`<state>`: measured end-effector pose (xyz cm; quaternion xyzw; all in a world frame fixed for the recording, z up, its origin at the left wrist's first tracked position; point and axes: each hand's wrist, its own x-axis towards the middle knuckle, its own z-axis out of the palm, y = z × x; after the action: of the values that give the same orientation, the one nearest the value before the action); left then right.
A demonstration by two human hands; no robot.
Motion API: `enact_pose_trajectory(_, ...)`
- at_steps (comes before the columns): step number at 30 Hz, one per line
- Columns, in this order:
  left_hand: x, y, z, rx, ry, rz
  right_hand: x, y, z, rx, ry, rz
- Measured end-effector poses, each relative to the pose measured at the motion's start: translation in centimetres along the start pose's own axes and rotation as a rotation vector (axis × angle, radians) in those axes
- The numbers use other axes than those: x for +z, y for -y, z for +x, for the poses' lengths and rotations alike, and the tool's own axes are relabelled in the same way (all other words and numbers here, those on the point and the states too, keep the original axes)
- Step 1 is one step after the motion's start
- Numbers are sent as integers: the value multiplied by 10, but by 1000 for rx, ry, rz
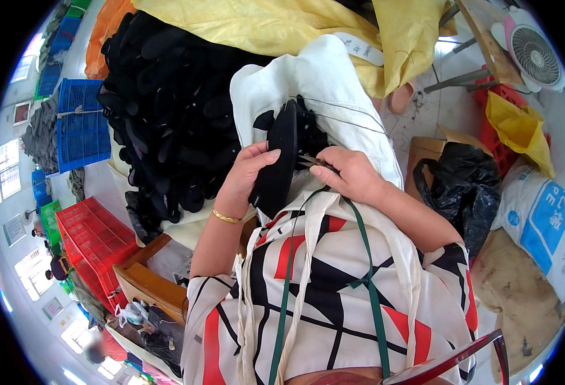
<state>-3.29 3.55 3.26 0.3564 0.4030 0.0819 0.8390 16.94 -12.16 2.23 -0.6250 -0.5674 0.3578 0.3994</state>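
My left hand (pixel 247 172) grips a long black shoe (pixel 284 144), its smooth sole-shaped side turned up, thumb lying on top. In my right hand (pixel 352 172) is a small pair of thread snips (pixel 307 160), the metal tips reaching the shoe's right edge. Under both hands, a white cloth (pixel 340 83) covers my lap, and more black pieces (pixel 309 128) lie on it beside the shoe. Long dark threads run across the cloth to the right. A large heap of black shoes (pixel 173 109) rises at the left, close to my left hand.
Yellow sheeting (pixel 263 22) borders the heap at the back. Blue crates (pixel 80 122), a red crate (pixel 93 234) and a wooden drawer (pixel 147 276) stand at the left. To the right are a black plastic bag (pixel 459 186), a white-and-blue sack (pixel 542 218) and a fan (pixel 533 54).
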Motion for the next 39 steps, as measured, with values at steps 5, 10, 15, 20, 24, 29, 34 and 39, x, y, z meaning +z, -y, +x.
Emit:
enact_pose_trajectory(5, -7, 4, 1, 21, 40, -59, 5, -3, 4, 110, 10, 13)
enact_pose_trajectory(10, -9, 4, 1, 55, 63, -103, 12, -6, 10, -17, -49, -23)
enact_pose_trajectory(15, -8, 5, -1, 71, 22, -147, 18, -6, 16, -51, -76, -130)
enact_pose_trajectory(20, -10, 5, -1, 60, 74, -136, 20, -8, 17, -18, -100, -130)
enact_pose_trajectory(24, -17, 10, 2, 44, 77, -131, 20, -7, 20, -29, -108, -140)
enact_pose_trajectory(29, -13, 12, 3, 30, 108, -182, 21, -11, 24, -117, -132, -188)
enact_pose_trajectory(34, -16, 17, 4, 30, 124, -209, 16, -7, 30, -168, -103, -243)
enact_pose_trajectory(39, -18, 22, 8, 21, 120, -236, 17, -6, 32, -171, -77, -264)
